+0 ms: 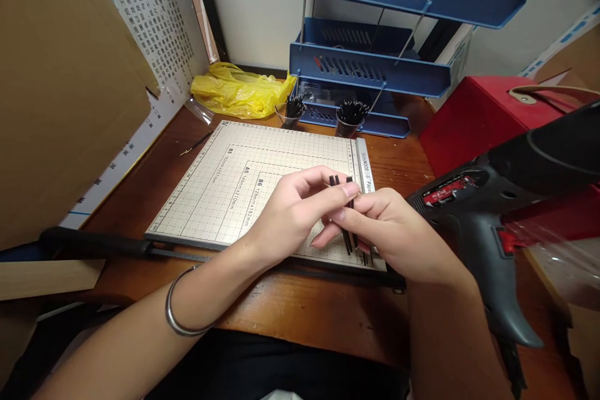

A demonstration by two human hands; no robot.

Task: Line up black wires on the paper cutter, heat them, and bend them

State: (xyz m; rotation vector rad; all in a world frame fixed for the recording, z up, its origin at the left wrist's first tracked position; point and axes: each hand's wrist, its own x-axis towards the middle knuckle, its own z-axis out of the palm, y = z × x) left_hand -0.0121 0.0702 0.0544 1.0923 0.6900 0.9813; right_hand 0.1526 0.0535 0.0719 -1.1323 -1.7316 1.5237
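Cut off at top edge: blue rack (370,69). Cut off at right edge: power tool (492,262) and red box (469,109). Too small to read: print on tool label (457,189). Partly hidden by fingers of left hand (295,215) and right hand (403,234): black sticks (347,240).

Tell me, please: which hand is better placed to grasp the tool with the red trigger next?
Probably the right hand: the tool lies beside its forearm, while the left hand would need to cross over. Both hands hold thin black pieces.

Several thin blk sticks (347,241), slightly tilted, spaced apart up top, btwn fingers (349,189)
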